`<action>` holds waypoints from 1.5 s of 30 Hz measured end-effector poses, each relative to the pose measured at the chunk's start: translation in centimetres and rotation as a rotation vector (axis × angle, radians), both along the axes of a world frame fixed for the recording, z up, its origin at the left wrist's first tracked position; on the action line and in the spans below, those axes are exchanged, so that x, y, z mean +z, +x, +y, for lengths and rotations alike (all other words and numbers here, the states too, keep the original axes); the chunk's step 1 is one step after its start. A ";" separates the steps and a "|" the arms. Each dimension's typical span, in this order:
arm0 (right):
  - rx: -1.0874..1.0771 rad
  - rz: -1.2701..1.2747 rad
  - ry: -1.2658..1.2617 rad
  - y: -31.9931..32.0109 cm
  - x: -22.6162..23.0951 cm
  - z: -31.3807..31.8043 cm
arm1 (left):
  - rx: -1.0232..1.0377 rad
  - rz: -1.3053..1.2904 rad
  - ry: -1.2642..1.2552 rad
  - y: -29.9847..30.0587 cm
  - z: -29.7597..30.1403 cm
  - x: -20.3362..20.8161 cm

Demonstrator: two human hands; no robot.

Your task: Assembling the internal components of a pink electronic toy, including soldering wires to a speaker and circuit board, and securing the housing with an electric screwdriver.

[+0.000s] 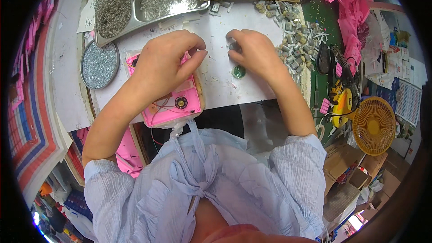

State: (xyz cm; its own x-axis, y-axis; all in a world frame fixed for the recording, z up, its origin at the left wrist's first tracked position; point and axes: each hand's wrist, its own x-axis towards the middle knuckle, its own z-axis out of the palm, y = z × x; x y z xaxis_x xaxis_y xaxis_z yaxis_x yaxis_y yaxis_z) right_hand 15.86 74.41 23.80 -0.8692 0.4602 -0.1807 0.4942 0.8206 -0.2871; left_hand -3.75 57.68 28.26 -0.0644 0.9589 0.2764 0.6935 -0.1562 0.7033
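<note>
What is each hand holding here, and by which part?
Left hand rests on the upper part of the pink plastic housing, pressing it down. Right hand pinches a small grey part at its fingertips; which end cannot be told.

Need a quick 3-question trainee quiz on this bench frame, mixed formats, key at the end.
1. True or false: the left hand rests on the pink plastic housing.
2. Multiple choice: What lies on the white sheet just below the right hand? A) a yellow fan B) a small green round part C) a metal tray
3. Fill in: the round dish left of the pink housing holds small ____ metal bits.

Key
1. True.
2. B. The part lies apart from the hand; the right hand's fingers pinch something too small to identify.
3. Silvery.
</note>
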 end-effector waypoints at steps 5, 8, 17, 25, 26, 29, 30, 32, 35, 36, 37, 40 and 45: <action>-0.031 0.473 -0.273 -0.9 2.7 -2.5 | 0.000 -0.089 -0.252 0.1 2.5 -1.0; -0.087 0.664 -0.334 -0.2 3.6 -4.4 | -0.127 -0.177 -0.221 0.4 3.6 -0.2; -0.572 0.729 -1.421 3.4 1.2 -2.9 | -0.255 0.272 0.193 3.1 4.9 -1.3; -0.604 0.855 -1.508 6.3 0.4 -2.3 | -0.386 0.275 0.231 5.1 7.8 -1.2; -0.619 0.850 -1.471 6.5 0.7 -2.2 | -0.406 0.266 0.201 5.3 8.2 -1.3; -0.641 0.931 -1.402 7.7 0.5 -1.2 | -0.381 0.094 0.018 3.7 10.8 -0.3; -0.645 0.970 -1.390 7.9 0.1 -0.9 | -0.353 0.011 -0.062 2.7 12.2 0.0; -0.654 1.024 -1.402 7.7 0.3 -0.6 | -0.051 0.153 -0.162 1.1 16.1 -0.9; -0.617 1.025 -1.372 7.2 1.1 -0.5 | 0.116 0.379 -0.112 -0.6 20.4 -4.1; -0.602 1.020 -1.348 7.4 1.2 -0.7 | 0.130 0.391 -0.129 -0.2 21.0 -4.3; -0.586 1.014 -1.326 7.5 1.3 -0.7 | 0.146 0.404 -0.147 0.0 21.4 -4.4; -0.607 1.024 -1.318 8.2 1.3 -0.6 | 0.180 0.452 -0.178 0.2 21.7 -4.4; -0.606 1.052 -1.335 9.2 0.8 -0.7 | 0.212 0.504 -0.349 1.5 22.9 -2.9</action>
